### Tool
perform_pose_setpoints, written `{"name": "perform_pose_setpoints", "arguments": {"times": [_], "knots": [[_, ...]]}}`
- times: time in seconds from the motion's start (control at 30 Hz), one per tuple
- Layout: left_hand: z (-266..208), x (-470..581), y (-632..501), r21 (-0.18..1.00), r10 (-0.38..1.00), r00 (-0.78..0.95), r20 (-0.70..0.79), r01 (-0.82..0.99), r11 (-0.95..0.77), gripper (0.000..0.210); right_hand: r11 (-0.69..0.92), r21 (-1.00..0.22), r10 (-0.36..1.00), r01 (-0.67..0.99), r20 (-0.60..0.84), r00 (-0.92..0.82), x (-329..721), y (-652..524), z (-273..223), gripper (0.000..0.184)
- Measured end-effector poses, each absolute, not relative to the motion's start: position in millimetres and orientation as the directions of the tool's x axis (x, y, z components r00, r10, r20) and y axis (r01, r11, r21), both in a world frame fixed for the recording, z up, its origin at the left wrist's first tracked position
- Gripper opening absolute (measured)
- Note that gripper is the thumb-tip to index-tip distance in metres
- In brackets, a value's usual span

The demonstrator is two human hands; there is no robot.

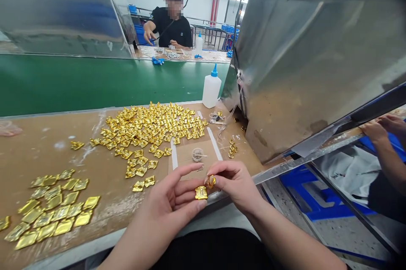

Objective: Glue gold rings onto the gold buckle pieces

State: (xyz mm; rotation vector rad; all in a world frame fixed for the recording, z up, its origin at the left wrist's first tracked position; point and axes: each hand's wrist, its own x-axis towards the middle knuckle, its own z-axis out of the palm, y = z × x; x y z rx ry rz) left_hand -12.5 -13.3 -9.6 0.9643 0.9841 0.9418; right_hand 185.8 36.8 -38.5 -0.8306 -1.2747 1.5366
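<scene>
My left hand (173, 202) holds a small square gold metal piece (201, 193) on its fingers, the thumb beside its edge and the index finger stretched out above. Close against that piece, my right hand (236, 183) pinches a shiny gold ring (211, 181) between thumb and fingertips. Whether ring and square piece touch, I cannot tell. Just beyond my hands, a small clear round cup (197, 154) with a thin stick across it sits on a brown sheet edged with white tape strips. Several more gold rings (233, 148) lie to the right of the sheet.
A big heap of gold pieces (152, 126) covers the middle of the bench (111, 177). Flat gold pieces (53, 206) lie in rows at left. A white bottle (211, 90) stands at the back. Metal panels (317, 71) rise on both sides. Other people work opposite and at right.
</scene>
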Motion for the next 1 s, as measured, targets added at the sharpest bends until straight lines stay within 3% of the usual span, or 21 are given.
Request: {"name": "perform_pose_setpoints", "arguments": {"times": [0.33,0.57,1.0], "knots": [[-9,-11,-14,0.931,0.924,0.304,-0.231,-0.208,0.301,0.061,0.207,-0.978,0.902,-0.002,0.191,-0.387,190,35,-27,0.008],[-10,-11,-13,0.920,0.915,0.325,-0.239,-0.225,0.321,0.065,0.351,-0.935,0.855,0.061,0.293,-0.427,188,34,-27,0.011],[-11,-10,-15,0.876,0.894,0.299,-0.334,-0.251,0.411,0.087,0.680,-0.711,0.635,0.177,0.451,-0.628,198,37,-14,0.012]]}}
